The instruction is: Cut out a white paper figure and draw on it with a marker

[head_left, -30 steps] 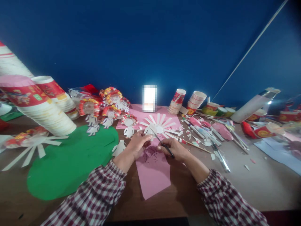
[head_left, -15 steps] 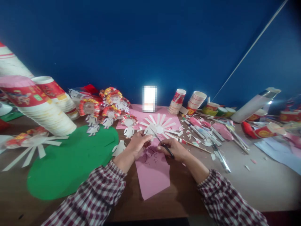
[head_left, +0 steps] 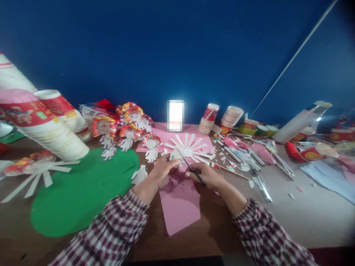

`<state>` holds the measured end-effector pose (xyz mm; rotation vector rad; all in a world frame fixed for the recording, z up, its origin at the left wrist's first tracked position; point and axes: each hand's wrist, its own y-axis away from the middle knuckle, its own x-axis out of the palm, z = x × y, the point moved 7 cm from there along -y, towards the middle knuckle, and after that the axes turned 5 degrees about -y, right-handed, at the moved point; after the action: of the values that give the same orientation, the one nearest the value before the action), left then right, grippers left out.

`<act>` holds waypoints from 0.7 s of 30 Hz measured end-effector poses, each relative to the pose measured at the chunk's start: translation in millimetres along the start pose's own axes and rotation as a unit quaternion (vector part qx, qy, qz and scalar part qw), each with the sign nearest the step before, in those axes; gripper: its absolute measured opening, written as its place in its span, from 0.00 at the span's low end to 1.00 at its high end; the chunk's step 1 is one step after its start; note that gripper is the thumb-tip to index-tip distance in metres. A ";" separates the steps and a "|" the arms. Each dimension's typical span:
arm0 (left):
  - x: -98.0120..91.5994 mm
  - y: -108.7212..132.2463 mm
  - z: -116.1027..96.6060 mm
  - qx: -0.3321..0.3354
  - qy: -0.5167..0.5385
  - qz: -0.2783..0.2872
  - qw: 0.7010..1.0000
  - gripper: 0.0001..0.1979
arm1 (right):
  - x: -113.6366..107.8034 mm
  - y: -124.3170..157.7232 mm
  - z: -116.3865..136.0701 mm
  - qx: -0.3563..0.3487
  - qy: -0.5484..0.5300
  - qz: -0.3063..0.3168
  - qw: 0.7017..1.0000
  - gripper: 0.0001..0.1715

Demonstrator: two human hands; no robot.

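My left hand (head_left: 162, 171) pinches a small white paper figure cutout (head_left: 176, 153) between thumb and fingers, above the pink paper. Closed round a slim black-handled blade (head_left: 198, 177), my right hand (head_left: 206, 175) is just right of the cutout. The narrow metal tip slants up-left across the cutout's edge; whether it is a knife or scissors I cannot tell. Beneath both hands lies a pink paper sheet (head_left: 181, 214) with dark drawn lines. A flower-like fan of white paper strips (head_left: 191, 142) is right behind the cutout. Another white figure cutout (head_left: 140, 174) rests left of my left wrist.
Several paper figures with red-yellow ring headdresses (head_left: 129, 135) stand at back left. Stacked paper cups (head_left: 59, 129) lean beside a green sheet (head_left: 83, 199). Markers (head_left: 233, 153), paper scraps and a silver pen (head_left: 260, 186) litter the right side. A blue wall rises behind.
The cutout in my left hand has turned or tilted slightly, showing more of its lower part. The blade keeps nearly the same place beside it. The whole view has shifted very slightly.
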<state>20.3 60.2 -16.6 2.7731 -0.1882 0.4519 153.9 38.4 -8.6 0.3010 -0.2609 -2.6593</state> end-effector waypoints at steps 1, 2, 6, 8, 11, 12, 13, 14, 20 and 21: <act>-0.4 0.7 -0.6 -0.002 -0.001 -0.007 1.000 0.15 | 0.0 0.1 0.4 -0.002 0.003 0.001 1.000 0.24; -0.8 1.3 -1.2 -0.004 -0.001 -0.013 1.000 0.15 | 0.0 0.1 0.9 -0.004 0.006 0.001 1.000 0.24; -0.2 2.0 -2.4 -0.004 0.000 -0.012 1.000 0.15 | -0.5 0.5 3.1 -0.004 0.023 -0.003 1.000 0.25; 0.7 1.5 -2.4 -0.003 0.003 -0.004 1.000 0.15 | -0.8 0.7 4.0 -0.001 0.027 -0.007 1.000 0.25; -0.2 0.6 -1.7 -0.007 0.007 -0.009 1.000 0.16 | -0.5 1.0 6.0 -0.006 0.033 -0.007 0.999 0.25; -0.5 0.3 -1.6 -0.007 0.007 -0.011 1.000 0.16 | -0.4 1.0 6.6 -0.010 0.035 -0.006 0.999 0.24; -0.9 0.1 -1.7 -0.006 0.007 -0.012 1.000 0.16 | -0.4 0.9 7.2 -0.014 0.038 -0.006 0.999 0.24; -0.9 0.0 -1.9 -0.004 0.006 -0.012 1.000 0.15 | -0.5 0.8 7.7 -0.018 0.043 -0.007 0.999 0.24; -1.4 0.1 -1.6 -0.005 0.010 -0.012 1.000 0.14 | -2.6 -0.3 9.3 -0.040 0.065 -0.021 0.997 0.23; -1.5 0.2 -1.7 -0.004 0.012 -0.012 1.000 0.14 | -2.5 -0.3 9.2 -0.041 0.064 -0.021 0.997 0.23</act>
<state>18.4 60.7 -15.6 2.7586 -0.1495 0.4769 153.6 41.1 0.6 0.4533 -0.1067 -2.6702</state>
